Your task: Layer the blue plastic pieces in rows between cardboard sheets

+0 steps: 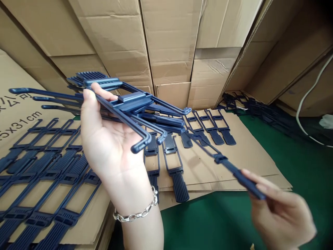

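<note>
My left hand, with a chain bracelet at the wrist, is raised and closed around a bundle of dark blue plastic frame parts. Their hooked rods point several ways, and the thumb presses from the near side. Lower right, my right hand pinches the ribbed flat end of a single blue plastic frame part. That part slants up and left, its thin rods reaching toward the bundle; whether they touch I cannot tell. Behind, several like parts lie in rows on a cardboard sheet.
At left, more blue frame parts cover a stack of cardboard. Tall cardboard boxes wall off the back. A dark heap of parts and a white cable lie at right, by the green surface.
</note>
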Motion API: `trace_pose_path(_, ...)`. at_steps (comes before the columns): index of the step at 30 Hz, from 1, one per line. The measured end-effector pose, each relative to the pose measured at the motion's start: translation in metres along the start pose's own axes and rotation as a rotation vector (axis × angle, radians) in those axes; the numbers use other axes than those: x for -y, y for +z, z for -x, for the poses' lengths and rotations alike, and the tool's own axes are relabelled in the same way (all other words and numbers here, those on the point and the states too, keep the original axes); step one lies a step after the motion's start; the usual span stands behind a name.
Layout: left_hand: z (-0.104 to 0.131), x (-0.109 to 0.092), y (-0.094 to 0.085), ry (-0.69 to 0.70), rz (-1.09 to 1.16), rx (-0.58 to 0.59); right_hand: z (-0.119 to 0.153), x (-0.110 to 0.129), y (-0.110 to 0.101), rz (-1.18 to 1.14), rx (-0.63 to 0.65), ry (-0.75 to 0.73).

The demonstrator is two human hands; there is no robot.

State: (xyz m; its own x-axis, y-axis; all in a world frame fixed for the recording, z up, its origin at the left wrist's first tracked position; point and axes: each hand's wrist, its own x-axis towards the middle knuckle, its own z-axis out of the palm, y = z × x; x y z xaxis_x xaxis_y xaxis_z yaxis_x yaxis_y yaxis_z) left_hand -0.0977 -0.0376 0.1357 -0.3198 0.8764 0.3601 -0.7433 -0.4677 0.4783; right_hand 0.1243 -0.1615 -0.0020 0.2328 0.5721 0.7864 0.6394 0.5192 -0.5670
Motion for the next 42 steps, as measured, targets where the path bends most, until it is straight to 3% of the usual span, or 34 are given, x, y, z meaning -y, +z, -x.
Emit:
trace_pose_path(4, -0.001, -0.002, -0.002, -0.036, -0.042, -0.03, 0.034, -0.004, 0.01, 0.037, 0.272, -0.198)
trace_pose_path(6, -0.001, -0.002, -0.003, -0.037, 0.016, 0.009, 0.041, -0.006, 0.012, 0.081, 0.317, -0.226)
trace_pose_path(10, -0.002, -0.002, -0.006, -0.037, 0.13, 0.085, 0.049, -0.011, 0.014, 0.152, 0.29, -0.221)
trace_pose_path(19, -0.005, -0.004, -0.007, -0.047, 0.124, 0.052, 0.07, -0.019, 0.016, 0.18, 0.391, -0.197)
trace_pose_path(26, -0.003, 0.0, -0.005, -0.058, 0.088, 0.106, 0.072, -0.019, 0.019, 0.136, 0.426, -0.208)
trace_pose_path(35, -0.004, 0.003, -0.005, -0.052, 0.064, 0.021, 0.065, -0.015, 0.024, 0.124, 0.443, -0.263)
trace_pose_path(42, -0.005, 0.008, -0.003, -0.072, 0.009, -0.015, 0.067, -0.018, 0.027, 0.173, 0.491, -0.211)
